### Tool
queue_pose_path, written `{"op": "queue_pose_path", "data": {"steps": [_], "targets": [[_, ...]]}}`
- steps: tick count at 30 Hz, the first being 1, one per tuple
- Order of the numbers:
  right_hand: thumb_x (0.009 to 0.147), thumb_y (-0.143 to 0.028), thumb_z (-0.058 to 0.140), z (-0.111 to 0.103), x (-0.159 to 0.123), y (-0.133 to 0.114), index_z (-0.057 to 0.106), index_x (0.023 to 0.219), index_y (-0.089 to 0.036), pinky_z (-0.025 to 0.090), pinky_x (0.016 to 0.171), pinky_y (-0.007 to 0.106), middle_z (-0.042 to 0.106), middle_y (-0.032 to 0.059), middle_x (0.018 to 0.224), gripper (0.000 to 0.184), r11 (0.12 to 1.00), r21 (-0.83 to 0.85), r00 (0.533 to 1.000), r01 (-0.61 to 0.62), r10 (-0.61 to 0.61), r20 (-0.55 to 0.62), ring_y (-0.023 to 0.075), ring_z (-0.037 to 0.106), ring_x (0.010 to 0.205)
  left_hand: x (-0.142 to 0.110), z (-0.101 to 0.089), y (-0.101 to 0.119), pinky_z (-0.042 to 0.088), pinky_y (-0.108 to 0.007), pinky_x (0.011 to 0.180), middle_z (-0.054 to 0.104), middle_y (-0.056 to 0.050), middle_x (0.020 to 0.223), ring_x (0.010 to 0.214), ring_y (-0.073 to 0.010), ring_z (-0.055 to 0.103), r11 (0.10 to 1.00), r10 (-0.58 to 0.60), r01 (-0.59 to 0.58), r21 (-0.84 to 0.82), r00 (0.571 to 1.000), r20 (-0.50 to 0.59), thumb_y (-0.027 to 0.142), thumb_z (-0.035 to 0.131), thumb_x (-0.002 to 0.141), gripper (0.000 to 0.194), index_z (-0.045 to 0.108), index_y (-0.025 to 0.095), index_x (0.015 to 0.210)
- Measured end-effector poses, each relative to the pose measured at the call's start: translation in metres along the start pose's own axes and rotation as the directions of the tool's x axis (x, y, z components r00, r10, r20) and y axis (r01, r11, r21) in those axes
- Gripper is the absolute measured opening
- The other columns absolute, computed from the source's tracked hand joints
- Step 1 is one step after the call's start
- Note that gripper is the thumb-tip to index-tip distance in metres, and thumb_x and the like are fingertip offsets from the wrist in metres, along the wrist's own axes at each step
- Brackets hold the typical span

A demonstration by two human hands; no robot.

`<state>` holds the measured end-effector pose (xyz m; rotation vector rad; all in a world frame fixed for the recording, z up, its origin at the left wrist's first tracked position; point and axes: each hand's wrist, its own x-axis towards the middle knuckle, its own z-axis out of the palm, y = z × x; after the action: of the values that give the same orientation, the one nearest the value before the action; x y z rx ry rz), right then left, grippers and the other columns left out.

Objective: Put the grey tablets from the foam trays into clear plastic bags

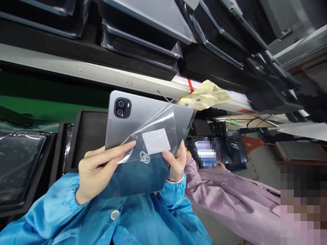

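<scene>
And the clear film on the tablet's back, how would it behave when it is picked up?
The clear film is probably floppy, as it bends into creases near the left hand. It is likely light, since it looks thin and see-through. Its glossy surface may feel slippery to hold.

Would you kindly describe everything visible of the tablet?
The tablet has rounded corners and tilts slightly, its metallic-looking, grey-blue back facing us. A dark camera module with two lenses sits upper left; a pale logo lies lower. Creased clear film with a white patch partly covers it. The left hand pinches the film's edge; the right hand grips the tablet's right side.
</scene>
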<state>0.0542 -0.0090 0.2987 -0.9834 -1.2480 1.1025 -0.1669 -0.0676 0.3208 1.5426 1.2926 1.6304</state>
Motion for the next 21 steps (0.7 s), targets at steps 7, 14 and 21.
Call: {"op": "queue_pose_path", "data": {"steps": [7,14,21], "targets": [[0.086,-0.043,0.084,-0.006,0.004,0.006,0.071,0.137,-0.026,0.062,0.094,0.039,0.081,0.0067,0.113,0.054,0.997,0.047,0.998,0.062,-0.063,0.008,0.0259,0.076,0.102,0.012,0.003,0.002,0.056,-0.007,0.061,0.085,0.010,0.097,0.066,-0.0035,0.070,0.997,0.071,-0.072,-0.025,0.997,-0.005,0.009,0.070,0.098,0.049,0.075,0.044,0.132],[0.076,-0.050,0.090,-0.001,0.007,-0.004,0.078,0.125,-0.026,0.063,0.081,0.035,0.082,0.0058,0.107,0.056,0.995,-0.015,0.994,0.094,-0.095,-0.055,0.0243,0.076,0.091,0.009,0.002,-0.002,0.065,-0.014,0.074,0.084,0.007,0.114,0.087,-0.0120,0.082,0.991,0.131,-0.131,-0.013,0.991,0.021,0.012,0.069,0.099,0.049,0.072,0.047,0.135],[0.070,-0.054,0.090,0.002,0.006,-0.007,0.077,0.118,-0.026,0.064,0.074,0.034,0.081,0.0048,0.099,0.057,0.997,-0.048,0.993,0.053,-0.058,-0.100,0.0227,0.076,0.081,0.008,0.001,-0.003,0.070,-0.024,0.082,0.082,0.008,0.119,0.097,-0.0178,0.083,0.990,0.142,-0.142,-0.001,0.989,0.033,0.011,0.066,0.101,0.052,0.071,0.048,0.137]]}}
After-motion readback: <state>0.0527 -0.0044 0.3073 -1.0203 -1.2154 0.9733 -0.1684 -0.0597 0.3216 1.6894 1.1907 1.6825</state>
